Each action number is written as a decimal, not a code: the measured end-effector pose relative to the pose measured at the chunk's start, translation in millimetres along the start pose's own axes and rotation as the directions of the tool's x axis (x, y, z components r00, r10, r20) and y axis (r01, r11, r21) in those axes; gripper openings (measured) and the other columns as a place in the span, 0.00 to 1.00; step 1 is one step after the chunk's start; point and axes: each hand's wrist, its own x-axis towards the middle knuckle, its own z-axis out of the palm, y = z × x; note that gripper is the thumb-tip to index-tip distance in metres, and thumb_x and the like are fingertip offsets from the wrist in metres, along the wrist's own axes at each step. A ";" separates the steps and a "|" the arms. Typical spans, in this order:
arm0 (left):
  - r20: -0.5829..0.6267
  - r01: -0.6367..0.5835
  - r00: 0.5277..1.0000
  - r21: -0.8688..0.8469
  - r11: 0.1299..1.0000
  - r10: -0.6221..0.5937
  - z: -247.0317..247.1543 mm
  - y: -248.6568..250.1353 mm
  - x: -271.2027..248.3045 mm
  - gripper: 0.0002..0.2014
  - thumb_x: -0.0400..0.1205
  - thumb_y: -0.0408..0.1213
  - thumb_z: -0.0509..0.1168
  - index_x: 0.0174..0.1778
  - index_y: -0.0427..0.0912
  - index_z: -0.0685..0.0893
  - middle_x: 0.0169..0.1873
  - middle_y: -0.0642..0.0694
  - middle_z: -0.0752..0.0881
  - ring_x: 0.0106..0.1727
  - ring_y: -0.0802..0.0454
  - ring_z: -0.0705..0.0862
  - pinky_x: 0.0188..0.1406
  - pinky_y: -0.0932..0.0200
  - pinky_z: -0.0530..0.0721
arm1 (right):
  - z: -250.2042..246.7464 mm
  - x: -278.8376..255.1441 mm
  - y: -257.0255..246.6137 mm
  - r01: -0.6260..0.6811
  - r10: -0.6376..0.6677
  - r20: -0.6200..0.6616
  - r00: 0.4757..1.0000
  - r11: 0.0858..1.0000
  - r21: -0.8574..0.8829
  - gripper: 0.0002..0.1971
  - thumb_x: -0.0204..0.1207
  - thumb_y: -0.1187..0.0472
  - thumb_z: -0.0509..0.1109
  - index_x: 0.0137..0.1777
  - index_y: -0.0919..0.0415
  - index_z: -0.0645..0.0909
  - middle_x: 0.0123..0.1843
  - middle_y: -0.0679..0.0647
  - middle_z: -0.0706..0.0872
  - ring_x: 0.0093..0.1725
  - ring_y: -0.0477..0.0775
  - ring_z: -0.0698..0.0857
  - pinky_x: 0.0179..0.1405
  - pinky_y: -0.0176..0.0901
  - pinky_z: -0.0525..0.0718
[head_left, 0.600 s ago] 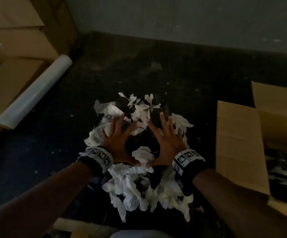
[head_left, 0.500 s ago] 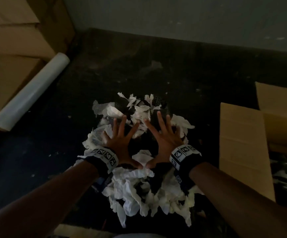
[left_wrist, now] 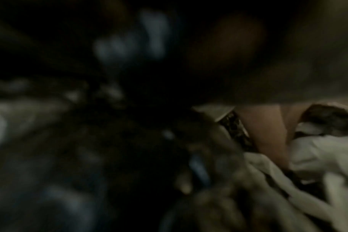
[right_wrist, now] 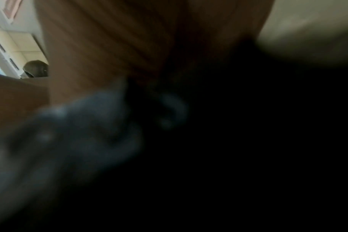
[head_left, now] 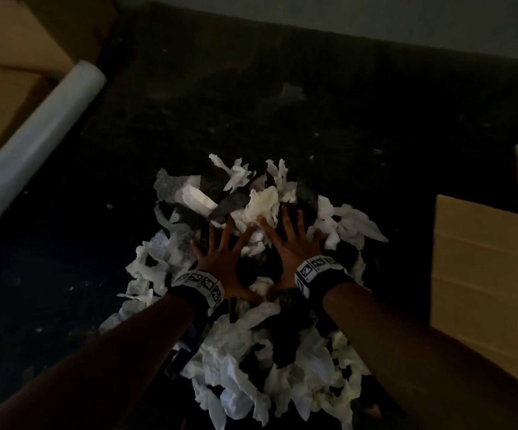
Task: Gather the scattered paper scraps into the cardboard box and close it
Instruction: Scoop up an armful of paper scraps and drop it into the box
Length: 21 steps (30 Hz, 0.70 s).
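Observation:
A heap of white and dark paper scraps [head_left: 264, 209] lies on the dark floor in the middle of the head view. My left hand [head_left: 223, 259] and right hand [head_left: 292, 246] lie flat on top of the heap, side by side, fingers spread and straight, thumbs nearly meeting. More crumpled white scraps [head_left: 239, 361] lie between my forearms. The cardboard box [head_left: 481, 274] stands at the right edge, with its flap folded out towards the heap. Both wrist views are dark and blurred; the left one shows white scraps [left_wrist: 318, 158] beside a forearm.
A white roll [head_left: 34, 144] lies slanted at the left against stacked cardboard boxes [head_left: 13, 57]. A pale wall runs along the far edge of the floor. Small paper crumbs dot the dark floor around the heap.
Both hands have slid closer together on the heap and a little farther forward, fingers still spread. The view has shifted, so the box sits farther right.

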 end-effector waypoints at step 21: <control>-0.132 -0.192 0.967 0.195 0.962 0.220 -25.3 11.1 7.5 0.74 0.51 0.80 0.73 0.82 0.71 0.27 0.81 0.51 0.17 0.80 0.21 0.23 0.68 0.05 0.52 | 17.0 2.8 6.3 0.036 -0.036 -0.099 0.994 0.999 -0.004 0.73 0.52 0.21 0.76 0.87 0.46 0.33 0.88 0.61 0.31 0.83 0.73 0.29 0.73 0.90 0.50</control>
